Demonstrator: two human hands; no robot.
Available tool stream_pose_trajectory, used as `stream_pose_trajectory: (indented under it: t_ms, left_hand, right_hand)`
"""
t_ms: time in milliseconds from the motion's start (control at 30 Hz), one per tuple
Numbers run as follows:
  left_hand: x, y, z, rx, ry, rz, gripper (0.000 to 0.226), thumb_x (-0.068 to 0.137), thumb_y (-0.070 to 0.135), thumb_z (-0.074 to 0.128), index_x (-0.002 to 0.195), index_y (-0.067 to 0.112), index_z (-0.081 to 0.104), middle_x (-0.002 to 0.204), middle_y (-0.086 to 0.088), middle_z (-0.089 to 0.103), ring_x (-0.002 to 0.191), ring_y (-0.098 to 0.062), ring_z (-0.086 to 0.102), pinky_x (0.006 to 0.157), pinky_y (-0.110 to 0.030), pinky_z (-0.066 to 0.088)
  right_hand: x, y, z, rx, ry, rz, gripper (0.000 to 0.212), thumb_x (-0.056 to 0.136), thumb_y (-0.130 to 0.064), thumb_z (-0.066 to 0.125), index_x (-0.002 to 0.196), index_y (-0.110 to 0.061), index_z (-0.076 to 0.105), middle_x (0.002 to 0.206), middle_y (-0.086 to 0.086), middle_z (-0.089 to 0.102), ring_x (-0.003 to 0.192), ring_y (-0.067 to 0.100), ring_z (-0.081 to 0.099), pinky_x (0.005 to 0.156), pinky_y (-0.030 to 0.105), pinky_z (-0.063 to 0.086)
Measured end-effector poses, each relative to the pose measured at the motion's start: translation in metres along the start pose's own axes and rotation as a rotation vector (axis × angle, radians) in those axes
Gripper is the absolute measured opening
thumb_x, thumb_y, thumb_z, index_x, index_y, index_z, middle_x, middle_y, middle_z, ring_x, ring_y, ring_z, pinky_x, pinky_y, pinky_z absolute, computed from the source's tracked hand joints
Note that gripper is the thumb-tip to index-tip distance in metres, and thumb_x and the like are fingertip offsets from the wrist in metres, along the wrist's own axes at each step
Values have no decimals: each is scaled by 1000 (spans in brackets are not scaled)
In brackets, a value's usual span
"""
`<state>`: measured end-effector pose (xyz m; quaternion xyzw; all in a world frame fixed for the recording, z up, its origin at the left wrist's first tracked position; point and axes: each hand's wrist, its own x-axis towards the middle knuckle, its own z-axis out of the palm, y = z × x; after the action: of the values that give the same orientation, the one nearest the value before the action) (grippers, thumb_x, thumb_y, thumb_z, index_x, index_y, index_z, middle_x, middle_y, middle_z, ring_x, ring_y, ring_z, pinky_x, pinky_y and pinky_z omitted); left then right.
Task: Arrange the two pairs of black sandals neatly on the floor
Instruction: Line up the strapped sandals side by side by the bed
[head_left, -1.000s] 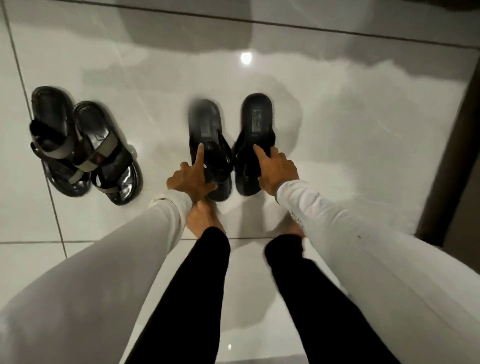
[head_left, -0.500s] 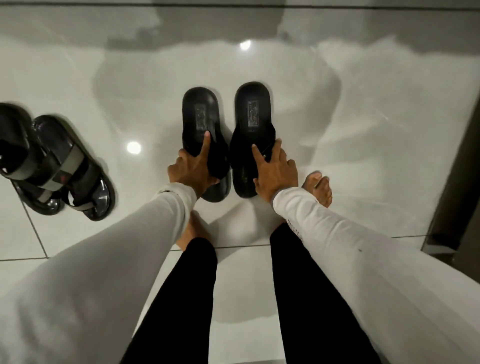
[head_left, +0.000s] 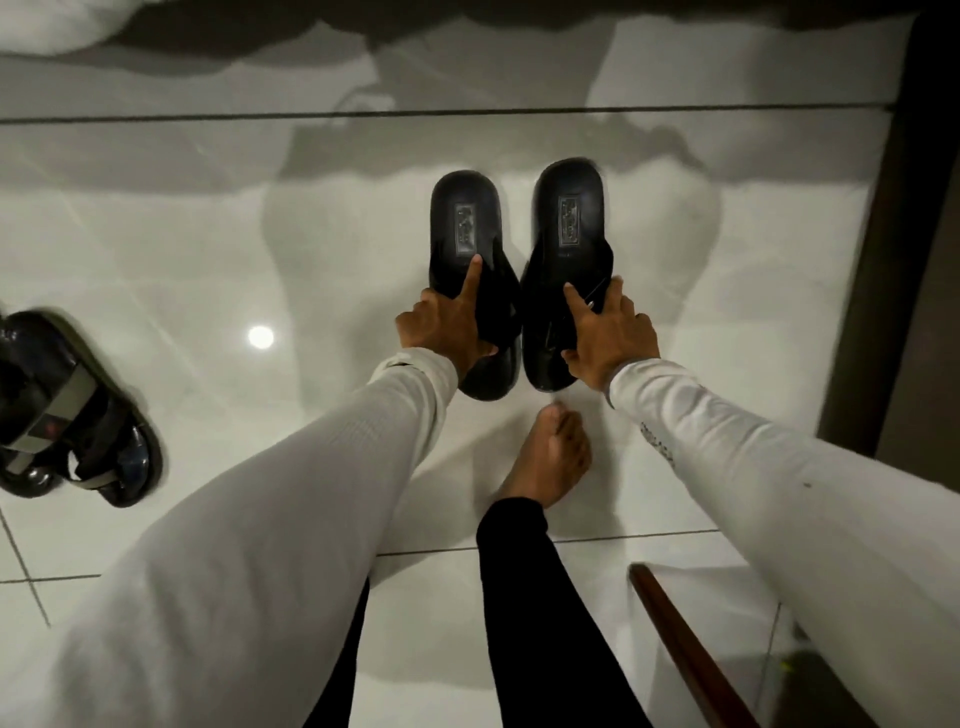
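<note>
Black strapped sandals (head_left: 72, 415) lie well left of both hands' slides (head_left: 519, 270).

A glossy white tiled floor (head_left: 182, 270) with thin dark grout lines fills the view, and a small round light reflection (head_left: 261, 337) shines on it at the left. A dark vertical door frame (head_left: 893, 208) edges the right side. A reddish-brown wooden rail (head_left: 685, 649) slants across the lower right.

Left hand (head_left: 447, 332) and right hand (head_left: 605, 338) reaching forward, forefingers extended, sleeves white
</note>
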<state>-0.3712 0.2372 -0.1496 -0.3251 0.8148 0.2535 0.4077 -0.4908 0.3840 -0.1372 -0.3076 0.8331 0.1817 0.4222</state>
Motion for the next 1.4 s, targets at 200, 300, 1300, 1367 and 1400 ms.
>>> stream_pose_trajectory:
  t_ms: [200, 300, 1300, 1367, 1400]
  left_hand:
    - [6, 26, -11, -3, 3, 4, 111, 82, 59, 69, 158, 36, -9, 133, -25, 53, 111, -41, 63, 91, -51, 51]
    - [-14, 19, -11, 35, 49, 1, 109, 83, 64, 63, 158, 32, -9, 141, -25, 44, 114, -42, 60, 93, -52, 48]
    - [-181, -545, 9, 211, 310, -276, 92, 89, 54, 61, 159, 19, 12, 160, -21, 23, 142, -39, 34, 101, -55, 42]
    - [-151, -560, -1, 231, 276, -290, 103, 85, 47, 70, 160, 24, 4, 162, -23, 13, 144, -41, 30, 100, -58, 45]
    - [-138, -564, -6, 227, 254, -298, 109, 82, 44, 75, 160, 27, 1, 163, -24, 9, 142, -42, 32, 98, -58, 48]
  right_hand:
    - [2, 27, -15, -15, 7, 13, 96, 85, -40, 71, 158, -27, 10, 160, 32, 8, 143, 45, 29, 110, 51, 38]
    - [-11, 24, -21, -27, 36, 16, 101, 83, -43, 73, 158, -24, 7, 161, 31, 9, 147, 44, 21, 112, 53, 35]
    - [-117, -544, 57, -162, 93, -627, 87, 83, -24, 67, 155, -15, 18, 162, 22, 17, 149, 37, 19, 115, 51, 32]
    - [-99, -561, 72, -215, 113, -670, 85, 87, -24, 62, 157, -13, 15, 164, 22, 11, 152, 36, 13, 118, 52, 26]
    - [-90, -566, 79, -249, 116, -684, 87, 88, -24, 62, 157, -12, 12, 165, 22, 8, 153, 35, 10, 119, 53, 23]
